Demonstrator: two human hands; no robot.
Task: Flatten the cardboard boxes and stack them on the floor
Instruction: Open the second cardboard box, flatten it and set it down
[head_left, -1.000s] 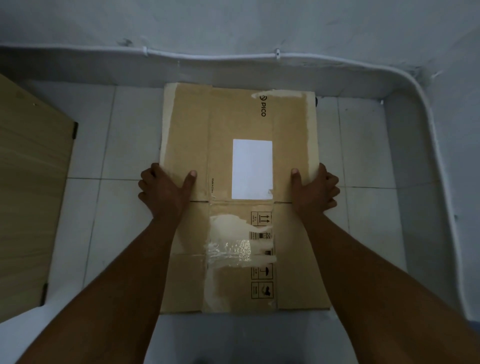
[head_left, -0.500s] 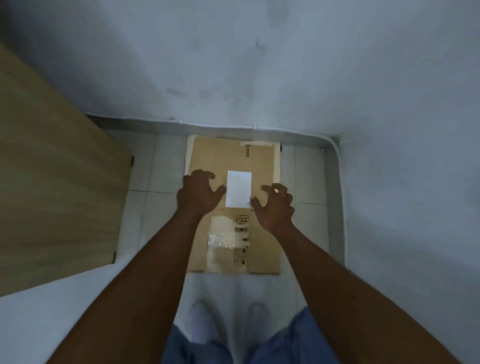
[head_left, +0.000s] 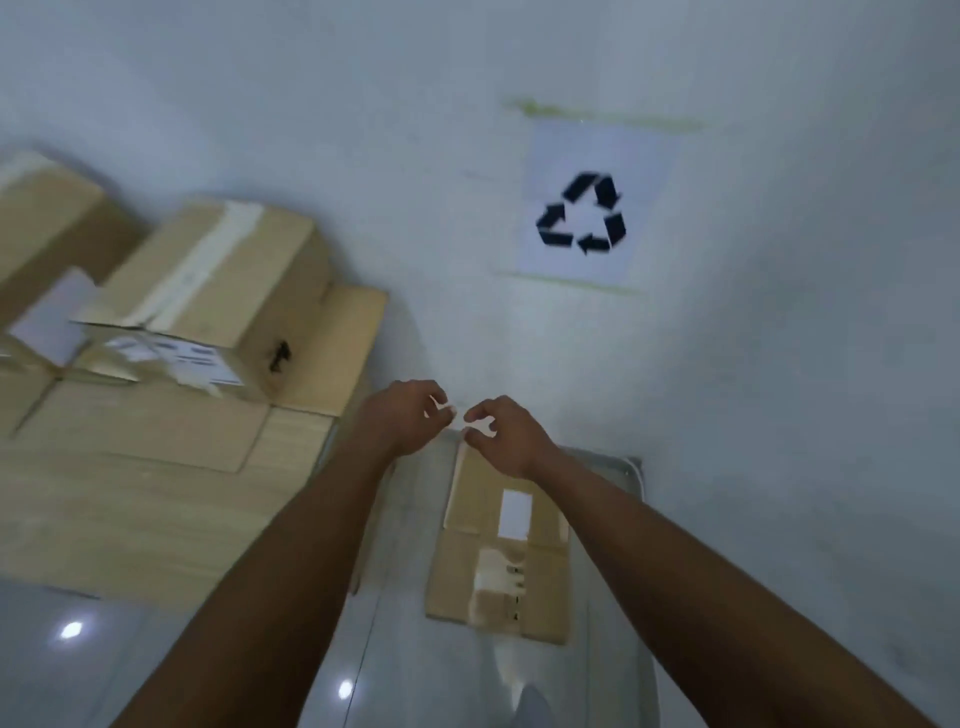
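A flattened cardboard box (head_left: 504, 545) with a white label lies on the tiled floor by the wall, low in the view. Both my hands are raised above its far end and hold nothing. My left hand (head_left: 402, 418) and my right hand (head_left: 506, 436) have their fingers curled and apart, the fingertips nearly meeting. A taped, still assembled cardboard box (head_left: 218, 291) stands on the wooden table (head_left: 130, 493) at the left. Another box (head_left: 47, 218) sits behind it at the far left edge.
A paper sign with a recycling symbol (head_left: 584, 213) is taped to the wall above the flattened box. A flat cardboard sheet (head_left: 343, 353) lies under the taped box on the table. Glossy floor tiles (head_left: 260, 670) show at the bottom.
My hands have let go of the flattened box and risen off it. The view has lifted from the floor up to the wall, and the table with boxes has come into sight.
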